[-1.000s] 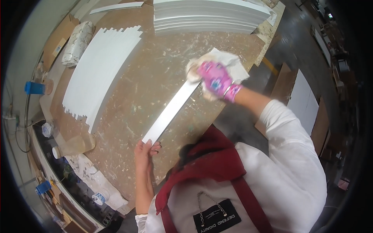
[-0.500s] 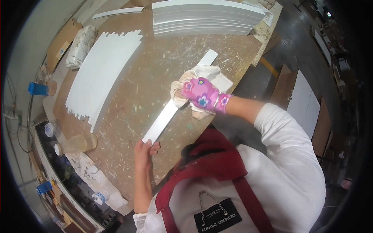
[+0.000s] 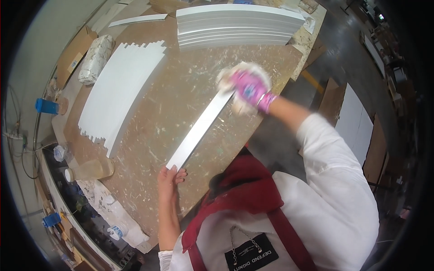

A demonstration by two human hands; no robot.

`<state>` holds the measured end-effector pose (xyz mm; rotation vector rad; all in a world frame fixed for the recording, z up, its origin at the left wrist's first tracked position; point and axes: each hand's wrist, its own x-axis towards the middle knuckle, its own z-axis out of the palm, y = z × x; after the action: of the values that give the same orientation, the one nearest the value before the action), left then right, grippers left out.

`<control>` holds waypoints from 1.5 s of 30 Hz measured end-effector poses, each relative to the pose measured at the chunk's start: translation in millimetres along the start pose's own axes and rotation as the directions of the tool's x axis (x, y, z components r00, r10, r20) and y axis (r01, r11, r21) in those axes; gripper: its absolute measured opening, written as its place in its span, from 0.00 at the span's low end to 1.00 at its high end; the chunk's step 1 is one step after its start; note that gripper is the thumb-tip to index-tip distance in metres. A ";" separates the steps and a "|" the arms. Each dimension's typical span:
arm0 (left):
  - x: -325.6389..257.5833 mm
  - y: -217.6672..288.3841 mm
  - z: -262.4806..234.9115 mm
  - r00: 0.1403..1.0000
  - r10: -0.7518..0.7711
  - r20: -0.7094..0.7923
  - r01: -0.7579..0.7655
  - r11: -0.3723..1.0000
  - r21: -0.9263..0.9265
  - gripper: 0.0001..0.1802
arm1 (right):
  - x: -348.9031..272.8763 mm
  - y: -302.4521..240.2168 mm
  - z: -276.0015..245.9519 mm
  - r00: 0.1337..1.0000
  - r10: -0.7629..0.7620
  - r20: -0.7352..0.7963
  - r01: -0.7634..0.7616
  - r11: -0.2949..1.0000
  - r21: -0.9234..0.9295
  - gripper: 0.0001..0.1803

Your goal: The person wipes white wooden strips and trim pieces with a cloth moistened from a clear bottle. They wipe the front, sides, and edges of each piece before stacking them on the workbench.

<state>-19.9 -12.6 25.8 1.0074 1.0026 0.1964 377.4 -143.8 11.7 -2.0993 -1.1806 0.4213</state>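
Flecked bench [image 3: 144, 140] | left hand [image 3: 169, 177] pinches strip [image 3: 200, 123] at near end, likely so it won't slide | gloved right hand [image 3: 251, 89] clutches bunched cloth [image 3: 225, 80] over far end

A brown table [image 3: 158, 113] bears white strips [image 3: 199, 128], some stacked.

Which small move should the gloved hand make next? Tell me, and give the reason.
Probably draw the cream cloth along the white strip toward the bare left hand: the gloved right hand has it near the strip's far end, the left hand holds the near end, and the length between lies uncovered.
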 end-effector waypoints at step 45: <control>0.6 -17.1 -4.8 0.709 0.705 0.020 -0.399 0.377 0.836 0.23 | 67.7 -44.3 -68.1 0.989 0.149 0.015 -0.126 0.880 -0.458 0.14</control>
<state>-28.2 -18.8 11.4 2.2559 1.0256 0.5475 425.0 -98.5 94.5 -2.6036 -1.2547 0.2768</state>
